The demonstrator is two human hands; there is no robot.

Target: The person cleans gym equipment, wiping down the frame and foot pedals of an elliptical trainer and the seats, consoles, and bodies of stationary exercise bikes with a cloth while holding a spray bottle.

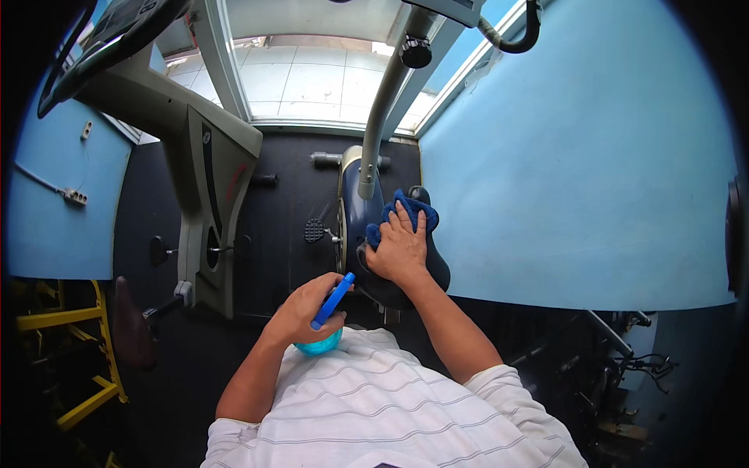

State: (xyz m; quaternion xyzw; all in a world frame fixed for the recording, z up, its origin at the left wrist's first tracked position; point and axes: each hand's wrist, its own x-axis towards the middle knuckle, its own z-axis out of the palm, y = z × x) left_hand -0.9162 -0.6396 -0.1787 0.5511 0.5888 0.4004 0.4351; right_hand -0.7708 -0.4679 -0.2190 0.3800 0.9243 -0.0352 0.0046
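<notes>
My left hand (310,310) is closed around a spray bottle with a blue trigger head (333,301) and a turquoise body (320,344), held close to my shirt. With its fingers spread, my right hand (401,245) presses a blue cloth (418,212) onto the black saddle (437,272) of an exercise bike. The cloth bunches under and past my fingertips and covers part of the saddle's nose. Just left of the saddle is the bike's dark blue housing (357,193), with a black pedal (314,230) beside it.
The bike's grey handlebar post (383,99) rises ahead. A second exercise bike (202,175) stands to the left. A light blue wall (573,175) runs close along the right, and a glazed door frame (231,76) is in front. A yellow metal frame (108,345) stands at lower left.
</notes>
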